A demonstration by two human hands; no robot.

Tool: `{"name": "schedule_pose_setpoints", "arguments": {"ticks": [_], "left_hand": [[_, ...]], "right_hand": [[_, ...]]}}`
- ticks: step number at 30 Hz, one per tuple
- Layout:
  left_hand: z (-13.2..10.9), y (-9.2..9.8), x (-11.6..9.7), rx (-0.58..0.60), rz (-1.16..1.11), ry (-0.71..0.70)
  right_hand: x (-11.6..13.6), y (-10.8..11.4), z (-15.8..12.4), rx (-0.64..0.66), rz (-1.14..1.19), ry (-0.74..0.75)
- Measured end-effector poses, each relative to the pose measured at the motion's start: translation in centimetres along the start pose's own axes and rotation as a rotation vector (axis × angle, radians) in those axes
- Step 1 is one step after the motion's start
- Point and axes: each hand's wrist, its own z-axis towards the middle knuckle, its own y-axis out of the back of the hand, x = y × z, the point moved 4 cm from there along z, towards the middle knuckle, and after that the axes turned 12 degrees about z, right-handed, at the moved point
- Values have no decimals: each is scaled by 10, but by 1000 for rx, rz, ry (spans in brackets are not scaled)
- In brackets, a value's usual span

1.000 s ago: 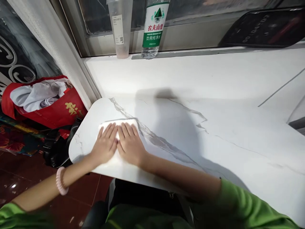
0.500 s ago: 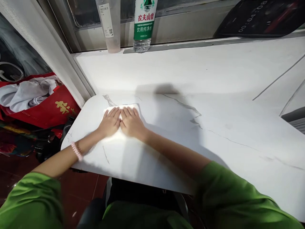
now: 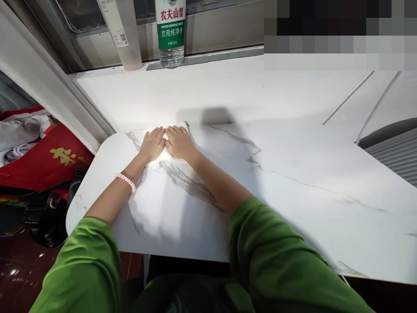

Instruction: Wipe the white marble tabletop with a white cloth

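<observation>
The left hand (image 3: 153, 144) and right hand (image 3: 179, 142) press a white cloth (image 3: 164, 156) to the desk (image 3: 293, 204), each grip flat, uncurled. The bottle (image 3: 171, 32) reads 农夫山泉, "PURIFIED DRINKING WATER", 饮用纯净水.

White cloth (image 3: 163, 157) flat on veined tabletop (image 3: 293, 204)

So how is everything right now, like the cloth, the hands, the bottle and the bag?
White cloth: flat, partly covered
Left hand: palm down on the cloth
Right hand: palm down on the cloth
Pink wristband: being worn
Water bottle: upright, cap out of view
Tall cup: upright, top out of view
Red bag: open, pale fabric bunched inside
</observation>
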Motion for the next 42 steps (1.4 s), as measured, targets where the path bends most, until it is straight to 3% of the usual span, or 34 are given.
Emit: {"name": "schedule_pose_setpoints", "arguments": {"ticks": [4,12,16,19,22,30,33,37,42], "left_hand": [[-43,6,-30,4,20,-47],[-175,19,-121,-129,12,-211],[-197,22,-145,-126,-15,-269],[-182,20,-148,-69,-43,-276],[-147,18,-143,-21,-48,-254],[-3,9,-122,-45,-79,-173],[35,5,-117,-56,-89,-165],[49,3,-114,-75,-97,-143],[28,8,-122,-60,-65,-107]], "right_hand": [[15,16,-53,-5,-12,-6],[60,62,-209,11,-80,56],[66,74,-243,30,-118,38],[56,76,-237,56,-124,-2],[33,74,-209,74,-105,-36],[-58,68,-92,24,-29,-107],[-79,66,-65,-8,-15,-141],[-85,65,-54,9,-29,-169],[-75,72,-71,4,-32,-142]]}}
